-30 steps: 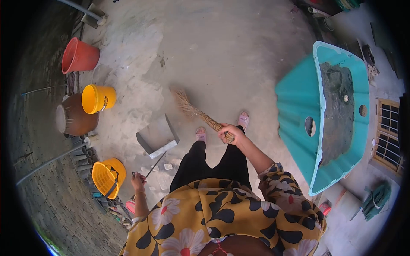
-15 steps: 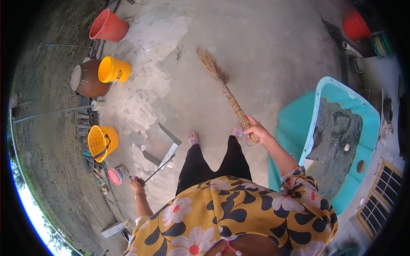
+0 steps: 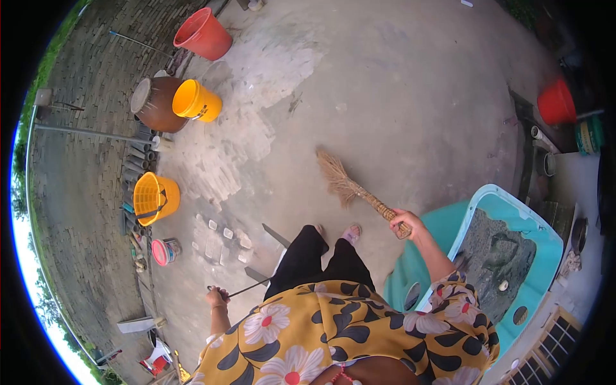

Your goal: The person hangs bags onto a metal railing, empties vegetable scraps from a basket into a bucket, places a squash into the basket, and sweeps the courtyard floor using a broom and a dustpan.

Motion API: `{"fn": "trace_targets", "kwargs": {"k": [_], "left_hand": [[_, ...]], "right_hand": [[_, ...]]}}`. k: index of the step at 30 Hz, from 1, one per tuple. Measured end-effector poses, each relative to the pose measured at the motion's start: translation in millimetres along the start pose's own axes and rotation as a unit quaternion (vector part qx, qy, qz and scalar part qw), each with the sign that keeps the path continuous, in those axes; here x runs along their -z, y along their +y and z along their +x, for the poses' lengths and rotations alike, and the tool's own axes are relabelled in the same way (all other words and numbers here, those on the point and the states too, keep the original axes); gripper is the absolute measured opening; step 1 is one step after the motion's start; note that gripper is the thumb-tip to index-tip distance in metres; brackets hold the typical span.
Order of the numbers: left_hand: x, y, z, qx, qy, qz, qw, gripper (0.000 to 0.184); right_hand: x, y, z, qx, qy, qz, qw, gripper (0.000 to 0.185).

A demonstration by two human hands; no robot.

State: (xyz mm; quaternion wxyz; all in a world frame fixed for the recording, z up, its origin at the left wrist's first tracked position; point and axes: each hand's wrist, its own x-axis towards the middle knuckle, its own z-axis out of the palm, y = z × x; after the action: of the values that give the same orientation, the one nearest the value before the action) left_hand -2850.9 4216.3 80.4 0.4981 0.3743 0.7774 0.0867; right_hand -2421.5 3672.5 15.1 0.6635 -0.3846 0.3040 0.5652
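You have two hands [image 3: 407, 224], one broom [image 3: 367, 195] and one dustpan [image 3: 276, 235]. Around you there are two red buckets [image 3: 204, 37], one yellow bucket [image 3: 199, 101], one yellow basket [image 3: 156, 197], one small pink-and-white pail [image 3: 165, 251], one brown jar [image 3: 158, 106] and one teal tub [image 3: 410, 263]. You see two black trouser legs [image 3: 350, 264] below you.

Soft, even daylight across the floor [image 3: 398, 96], white glare from the sky [image 3: 24, 247], fisheye-curved edges, black corners.
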Motion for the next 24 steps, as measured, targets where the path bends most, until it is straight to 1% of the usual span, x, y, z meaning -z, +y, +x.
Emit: {"fn": "trace_targets", "kwargs": {"k": [1, 3, 4, 6, 7, 10, 12, 14, 15, 16, 18, 20, 22, 23, 24], "left_hand": [[-2, -8, 4, 0.004, 0.001, -0.004, 1.0, 0.027], [-14, -16, 14, 0.006, -0.025, -0.022, 0.999, 0.027], [-21, -15, 16, 0.009, -0.023, -0.026, 0.999, 0.027], [-49, -2, 10, 0.01, -0.053, -0.011, 0.999, 0.027], [-66, 10, 7, 0.014, -0.024, 0.007, 1.0, 0.027], [-104, 43, 27, 0.022, -0.025, 0.006, 0.999, 0.027], [-147, 82, 37, 0.017, -0.038, 0.015, 0.999, 0.028], [-170, 112, 41, 0.015, -0.037, 0.04, 0.998, 0.028], [-179, 124, 52, 0.005, -0.06, 0.026, 0.998, 0.027], [-190, 138, 58, 0.008, -0.059, 0.026, 0.998, 0.027], [-213, 168, 66, -0.026, -0.096, 0.008, 0.995, 0.025], [-231, 199, 65, -0.022, -0.087, 0.01, 0.996, 0.023], [-243, 228, 68, -0.04, -0.1, 0.027, 0.994, 0.022], [-251, 244, 66, -0.035, -0.093, 0.035, 0.994, 0.022], [-259, 259, 58, -0.032, -0.09, 0.039, 0.995, 0.022]], "right_hand": [[2, -29, -3, 0.032, 0.024, -0.015, 0.999, 0.039], [3, -75, 12, 0.087, 0.045, -0.063, 0.993, 0.053], [-2, -89, 21, 0.086, 0.044, -0.068, 0.993, 0.053], [-26, -113, 36, 0.155, 0.105, -0.133, 0.973, 0.073], [-43, -119, 40, 0.163, 0.111, -0.158, 0.968, 0.085], [-103, -124, 53, 0.182, 0.088, -0.143, 0.969, 0.084], [-145, -139, 78, 0.186, 0.042, -0.057, 0.98, 0.082], [-191, -159, 114, 0.157, -0.02, 0.004, 0.987, 0.073], [-219, -170, 132, 0.137, -0.057, 0.018, 0.989, 0.064], [-248, -183, 153, 0.116, -0.096, 0.031, 0.988, 0.055], [-292, -204, 210, 0.088, -0.165, 0.071, 0.98, 0.04], [-328, -235, 257, 0.06, -0.17, 0.082, 0.98, 0.029], [-354, -267, 297, 0.027, -0.193, 0.115, 0.974, 0.017], [-358, -284, 307, 0.023, -0.19, 0.118, 0.974, 0.017], [-360, -298, 315, 0.04, -0.178, 0.114, 0.977, 0.01]]}}
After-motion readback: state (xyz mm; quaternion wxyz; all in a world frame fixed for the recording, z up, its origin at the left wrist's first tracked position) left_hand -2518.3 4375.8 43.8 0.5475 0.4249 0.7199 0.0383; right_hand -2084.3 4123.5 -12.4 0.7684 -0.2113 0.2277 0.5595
